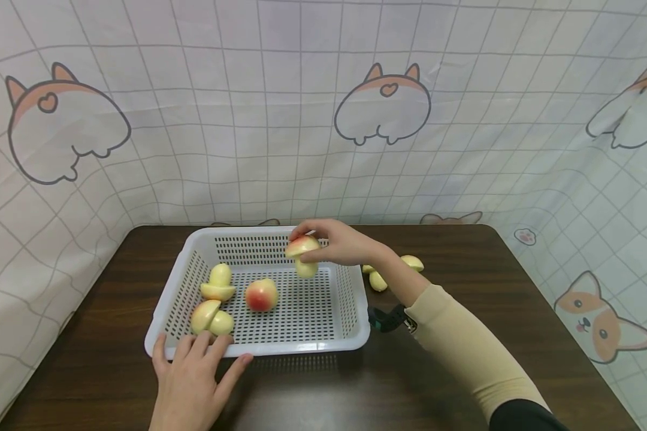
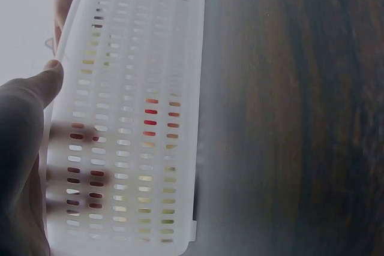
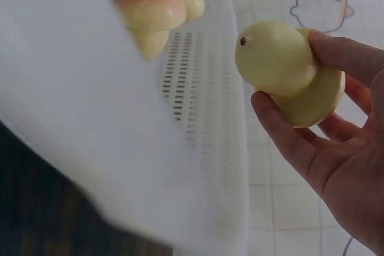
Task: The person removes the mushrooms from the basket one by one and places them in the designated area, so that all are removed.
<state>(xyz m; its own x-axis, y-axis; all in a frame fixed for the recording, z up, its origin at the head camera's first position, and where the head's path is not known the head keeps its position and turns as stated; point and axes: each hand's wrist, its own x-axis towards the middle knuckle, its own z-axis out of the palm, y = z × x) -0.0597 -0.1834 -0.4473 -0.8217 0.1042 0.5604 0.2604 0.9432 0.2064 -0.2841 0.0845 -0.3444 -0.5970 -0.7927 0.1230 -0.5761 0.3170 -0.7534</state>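
My right hand (image 1: 345, 242) holds a toy mushroom (image 1: 305, 267) above the right rear part of a white perforated plastic basket (image 1: 259, 348). In the right wrist view, the thumb and fingers pinch the mushroom's cap (image 3: 324, 97), and its rounded pale-yellow stem (image 3: 273, 58) faces the camera. At the basket's front left, my left hand (image 1: 191, 380) grips the rim, fingers hooked over the wall; they show as dark shapes through the slots in the left wrist view. Inside the basket lie a reddish-yellow mushroom (image 1: 261, 296) and two more mushrooms (image 1: 218, 291) (image 1: 211, 318) on the left.
Further pale-yellow mushroom pieces (image 1: 378, 281) lie right of the basket, partly behind my right forearm. A dark wrist strap (image 1: 388, 319) shows near the sleeve. The dark wooden table (image 1: 442, 251) meets a white patterned cloth (image 1: 237, 149) at its back and sides.
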